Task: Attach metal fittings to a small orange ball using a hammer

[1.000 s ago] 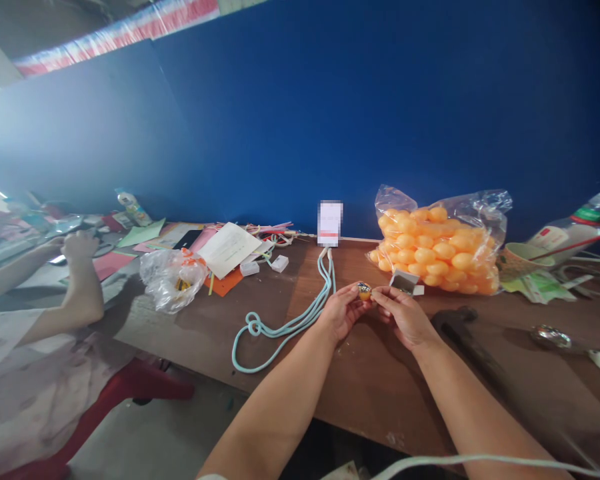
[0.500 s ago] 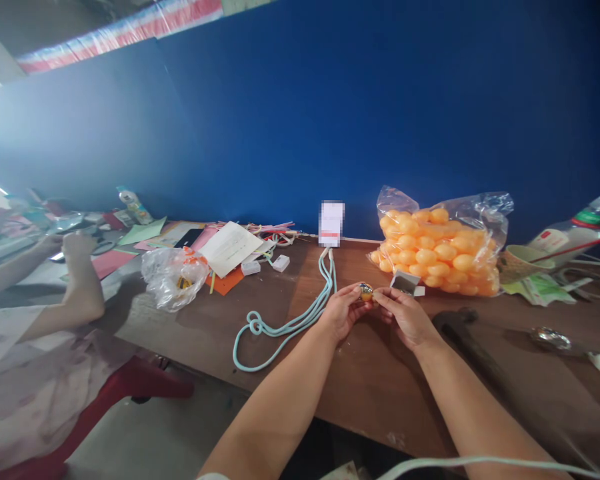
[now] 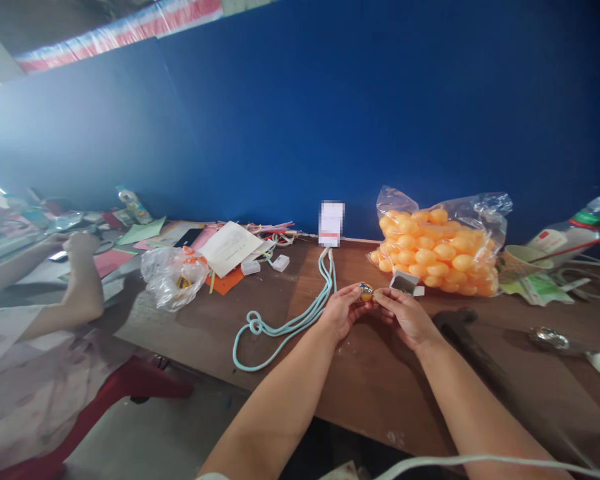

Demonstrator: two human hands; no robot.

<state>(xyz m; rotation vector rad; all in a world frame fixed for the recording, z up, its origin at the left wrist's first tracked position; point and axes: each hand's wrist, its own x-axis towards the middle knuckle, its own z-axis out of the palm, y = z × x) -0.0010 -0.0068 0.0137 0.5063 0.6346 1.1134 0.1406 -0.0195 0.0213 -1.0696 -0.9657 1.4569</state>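
Note:
Between my hands, over the brown table (image 3: 360, 393), is a small shiny gold-and-silver ball (image 3: 365, 292). My left hand (image 3: 344, 312) is closed on it from the left, with thumb and fingers round its side. My right hand (image 3: 405, 316) is pinched at the ball's right edge; whatever lies between its fingertips is too small to make out. Just behind my right hand stands a small open box (image 3: 404, 283). A clear bag of orange balls (image 3: 440, 253) rests behind that box.
Light blue cord (image 3: 280, 330) lies left of my forearm, below a white card (image 3: 331, 224). Papers (image 3: 231, 248) and a plastic bag (image 3: 175, 279) are further left, near another person's arm (image 3: 83, 287). A cup (image 3: 523, 261), a bottle (image 3: 593, 220) and a foil-like object (image 3: 550, 338) are on the right.

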